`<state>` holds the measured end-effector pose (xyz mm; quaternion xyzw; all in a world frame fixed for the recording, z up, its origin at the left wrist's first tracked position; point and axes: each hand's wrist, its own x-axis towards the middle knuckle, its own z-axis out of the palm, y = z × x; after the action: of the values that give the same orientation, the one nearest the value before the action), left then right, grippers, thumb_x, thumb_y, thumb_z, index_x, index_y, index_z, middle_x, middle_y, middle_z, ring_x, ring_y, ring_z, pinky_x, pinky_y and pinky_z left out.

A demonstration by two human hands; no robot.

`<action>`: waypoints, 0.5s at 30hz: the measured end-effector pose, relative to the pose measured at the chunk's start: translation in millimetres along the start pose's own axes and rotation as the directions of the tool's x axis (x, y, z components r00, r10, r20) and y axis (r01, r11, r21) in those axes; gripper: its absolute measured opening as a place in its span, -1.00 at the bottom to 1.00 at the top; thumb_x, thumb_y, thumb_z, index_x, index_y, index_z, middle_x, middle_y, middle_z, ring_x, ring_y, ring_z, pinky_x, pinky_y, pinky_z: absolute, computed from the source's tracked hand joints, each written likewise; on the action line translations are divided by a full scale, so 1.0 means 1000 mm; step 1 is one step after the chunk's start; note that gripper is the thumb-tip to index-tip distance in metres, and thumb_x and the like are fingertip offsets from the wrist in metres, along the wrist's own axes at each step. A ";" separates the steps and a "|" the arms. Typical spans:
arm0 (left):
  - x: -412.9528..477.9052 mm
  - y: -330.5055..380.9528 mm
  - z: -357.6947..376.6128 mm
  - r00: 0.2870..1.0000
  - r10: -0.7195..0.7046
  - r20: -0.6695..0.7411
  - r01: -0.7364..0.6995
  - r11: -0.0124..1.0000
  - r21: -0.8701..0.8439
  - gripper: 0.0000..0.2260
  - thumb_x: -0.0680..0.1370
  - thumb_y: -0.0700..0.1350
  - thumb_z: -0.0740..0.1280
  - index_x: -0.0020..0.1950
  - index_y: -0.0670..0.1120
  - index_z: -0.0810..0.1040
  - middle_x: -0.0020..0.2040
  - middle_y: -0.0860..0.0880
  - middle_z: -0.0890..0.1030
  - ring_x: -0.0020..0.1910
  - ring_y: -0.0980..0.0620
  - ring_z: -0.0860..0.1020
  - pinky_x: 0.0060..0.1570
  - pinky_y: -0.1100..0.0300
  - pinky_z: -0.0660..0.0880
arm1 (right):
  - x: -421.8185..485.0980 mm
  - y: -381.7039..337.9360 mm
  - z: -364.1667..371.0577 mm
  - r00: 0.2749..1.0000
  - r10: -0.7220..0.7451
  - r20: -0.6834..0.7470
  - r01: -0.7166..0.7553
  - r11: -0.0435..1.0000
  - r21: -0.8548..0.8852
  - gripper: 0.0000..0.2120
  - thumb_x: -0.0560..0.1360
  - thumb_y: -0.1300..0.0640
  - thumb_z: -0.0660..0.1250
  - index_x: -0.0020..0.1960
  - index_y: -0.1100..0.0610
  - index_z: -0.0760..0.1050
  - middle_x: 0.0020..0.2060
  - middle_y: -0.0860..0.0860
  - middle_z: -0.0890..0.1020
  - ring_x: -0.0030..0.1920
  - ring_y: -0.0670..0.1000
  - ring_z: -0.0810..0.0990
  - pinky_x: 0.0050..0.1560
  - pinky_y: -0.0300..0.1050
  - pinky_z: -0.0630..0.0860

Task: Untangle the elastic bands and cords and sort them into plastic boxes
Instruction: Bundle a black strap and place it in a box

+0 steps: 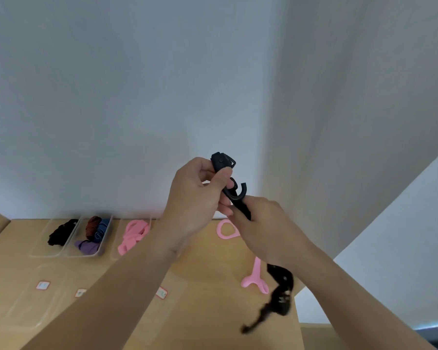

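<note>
The wooden surface (213,261) fills the lower part of the frame. At its far edge, lower left, three plastic boxes (46,251) stand side by side, keeping black, striped and pink bands apart by kind. You hold both hands raised at centre frame, clear of the surface, likely so the tangle hangs free. Your left hand (195,198) pinches the buckle (221,160) end of the black cord (242,209), fingers (205,166) curled round it. Your right hand (268,231) grips the cord just below its hook (238,197), fingers closed on it, which lets you work the two parts against each other. The cord's tail dangles, blurred, at lower right. Two pink bands (253,280) lie loose on the surface beneath, not yet boxed.
</note>
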<state>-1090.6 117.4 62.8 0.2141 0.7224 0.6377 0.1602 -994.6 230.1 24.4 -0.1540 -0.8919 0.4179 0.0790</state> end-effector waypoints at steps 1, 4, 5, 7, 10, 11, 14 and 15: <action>0.000 -0.001 -0.001 1.000 0.000 -0.002 0.000 1.000 0.002 -0.89 0.64 -0.16 0.37 0.06 -0.21 0.55 -0.24 -0.01 0.69 -0.45 0.01 0.58 -0.42 0.19 0.58 | -0.004 -0.004 0.000 1.000 -0.005 0.000 0.005 0.998 -0.057 -0.66 0.66 -0.09 0.13 -0.22 0.04 0.37 -0.49 -0.10 0.41 -0.47 -0.05 0.31 -0.42 -0.18 0.23; -0.001 -0.004 0.000 1.000 0.030 0.006 -0.030 0.997 0.066 -0.91 0.62 -0.15 0.39 0.02 -0.17 0.55 -0.24 0.00 0.69 -0.45 0.02 0.58 -0.41 0.06 0.63 | -0.016 -0.013 0.002 0.999 0.002 -0.042 -0.018 0.923 -0.385 -0.56 0.66 -0.25 -0.03 -0.12 0.05 0.36 -0.41 -0.03 0.46 -0.45 0.01 0.38 -0.44 -0.06 0.23; 0.000 -0.006 0.000 0.999 0.041 0.013 -0.042 0.994 0.101 -0.92 0.62 -0.14 0.40 0.01 -0.14 0.56 -0.24 0.00 0.68 -0.45 0.02 0.58 -0.39 0.00 0.65 | -0.019 -0.015 0.001 0.999 -0.008 -0.052 -0.019 0.872 -0.490 -0.56 0.66 -0.27 -0.06 -0.13 0.04 0.32 -0.40 -0.03 0.43 -0.45 0.00 0.37 -0.45 -0.06 0.21; 0.000 -0.010 -0.002 0.998 0.055 0.037 -0.060 0.984 0.166 -0.93 0.60 -0.13 0.41 -0.02 -0.09 0.56 -0.24 0.02 0.67 -0.46 0.02 0.60 -0.38 -0.04 0.65 | -0.023 -0.019 -0.003 0.998 -0.051 -0.032 0.022 0.797 -0.604 -0.58 0.67 -0.26 -0.06 -0.17 0.03 0.22 -0.40 -0.05 0.37 -0.45 -0.04 0.31 -0.45 -0.07 0.15; 0.001 -0.014 -0.007 0.992 0.076 0.100 -0.099 0.964 0.248 -0.94 0.57 -0.07 0.42 -0.07 0.02 0.56 -0.25 0.06 0.68 -0.47 -0.02 0.63 -0.41 -0.06 0.65 | -0.024 -0.020 -0.015 0.994 -0.089 0.063 0.108 0.725 -0.680 -0.62 0.66 -0.23 0.03 -0.16 0.04 0.18 -0.37 -0.06 0.34 -0.44 -0.04 0.27 -0.44 -0.09 0.11; 0.000 -0.014 -0.008 0.989 0.086 0.120 -0.117 0.952 0.284 -0.92 0.55 -0.03 0.42 -0.10 0.09 0.55 -0.24 0.08 0.68 -0.48 -0.03 0.64 -0.41 -0.06 0.65 | -0.025 -0.019 -0.019 0.990 -0.093 0.102 0.138 0.702 -0.699 -0.64 0.66 -0.22 0.05 -0.11 0.05 0.21 -0.36 -0.05 0.34 -0.43 -0.03 0.28 -0.44 -0.08 0.14; -0.003 -0.014 -0.007 0.980 0.073 0.185 -0.137 0.924 0.358 -0.90 0.52 -0.05 0.41 -0.13 0.12 0.53 -0.21 0.11 0.67 -0.48 -0.07 0.65 -0.43 -0.09 0.63 | -0.026 -0.022 -0.030 0.966 -0.152 0.207 0.253 0.695 -0.673 -0.69 0.64 -0.19 0.19 0.09 -0.01 0.15 -0.35 -0.06 0.35 -0.35 0.07 0.40 -0.37 -0.04 0.31; -0.005 -0.013 -0.006 0.976 0.045 0.214 -0.121 0.926 0.358 -0.92 0.49 -0.10 0.40 -0.11 0.08 0.54 -0.21 0.10 0.66 -0.47 -0.09 0.65 -0.43 -0.12 0.63 | -0.026 -0.024 -0.033 0.958 -0.176 0.226 0.282 0.722 -0.632 -0.64 0.61 -0.15 0.26 0.08 -0.06 0.09 -0.35 -0.07 0.37 -0.34 0.08 0.43 -0.35 -0.02 0.36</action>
<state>-1090.6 108.6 50.1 0.3346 0.7995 0.4717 0.1622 -966.0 230.3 63.9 -0.0283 -0.9968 0.0747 0.0036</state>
